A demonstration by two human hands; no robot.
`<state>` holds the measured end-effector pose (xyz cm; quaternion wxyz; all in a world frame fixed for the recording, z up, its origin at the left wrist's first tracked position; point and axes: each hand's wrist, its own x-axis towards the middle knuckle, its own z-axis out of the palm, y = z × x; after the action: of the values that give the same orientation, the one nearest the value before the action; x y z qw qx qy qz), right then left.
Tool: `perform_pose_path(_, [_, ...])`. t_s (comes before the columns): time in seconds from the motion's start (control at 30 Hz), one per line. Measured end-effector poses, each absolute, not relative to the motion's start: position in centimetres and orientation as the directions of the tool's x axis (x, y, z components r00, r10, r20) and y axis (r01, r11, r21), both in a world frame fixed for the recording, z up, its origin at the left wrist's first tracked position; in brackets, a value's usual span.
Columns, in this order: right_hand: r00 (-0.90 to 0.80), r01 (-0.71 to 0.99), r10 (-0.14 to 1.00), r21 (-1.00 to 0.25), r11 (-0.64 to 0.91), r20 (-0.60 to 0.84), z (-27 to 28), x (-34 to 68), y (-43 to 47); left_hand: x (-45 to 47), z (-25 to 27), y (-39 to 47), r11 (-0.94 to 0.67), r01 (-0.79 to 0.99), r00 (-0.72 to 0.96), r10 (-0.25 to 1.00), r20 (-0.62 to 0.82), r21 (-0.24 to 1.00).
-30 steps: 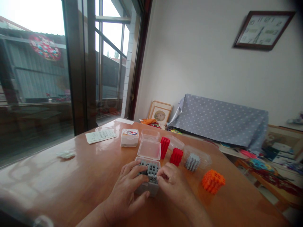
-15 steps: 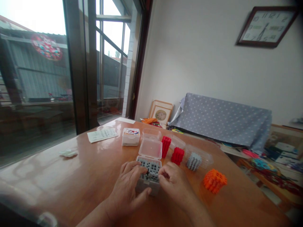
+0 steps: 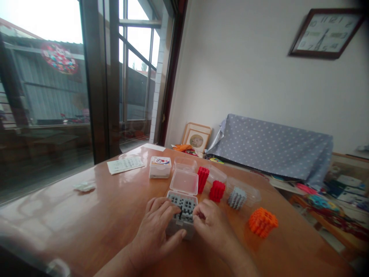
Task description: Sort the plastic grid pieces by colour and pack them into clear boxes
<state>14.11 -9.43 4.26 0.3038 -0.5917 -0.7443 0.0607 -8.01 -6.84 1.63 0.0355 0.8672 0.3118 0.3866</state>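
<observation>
A clear plastic box point(image 3: 179, 228) stands before me with its lid point(image 3: 185, 181) tipped back. Grey interlocking building blocks point(image 3: 184, 202) fill it close to the rim. Around the left front corner of the box lies my left hand point(image 3: 159, 221), fingers over the rim onto the blocks and thumb along the front wall. My right hand point(image 3: 211, 223) is at the right rim, its thumb and index finger pinched together over the blocks. Whatever sits between those fingertips is too hidden to make out.
To the right stand a tall red block stack point(image 3: 203, 179), a shorter red stack point(image 3: 217, 191), a grey stack point(image 3: 237, 197) and an orange stack point(image 3: 263, 222). A closed box point(image 3: 160, 167), a paper sheet point(image 3: 125, 165) and a crumpled wrapper point(image 3: 84, 186) lie leftward.
Both hands keep nearly the same place at the box. The view has shifted very slightly, and the right fingers stay pinched at the rim.
</observation>
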Motion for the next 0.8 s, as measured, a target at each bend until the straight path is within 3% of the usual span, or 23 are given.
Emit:
perform_pose_path(0.57, [-0.178, 0.835, 0.934, -0.455, 0.309, 0.308, 5.0, 14.1, -9.9, -8.2, 2.4, -7.1, -0.824, 0.52, 0.563, 0.528, 0.636, 0.224])
perform_pose_path(0.8, [-0.111, 0.746, 0.932, -0.591, 0.307, 0.344, 4.4, 15.4, -9.1, -8.2, 2.4, -7.1, -0.813, 0.542, 0.556, 0.537, 0.634, 0.213])
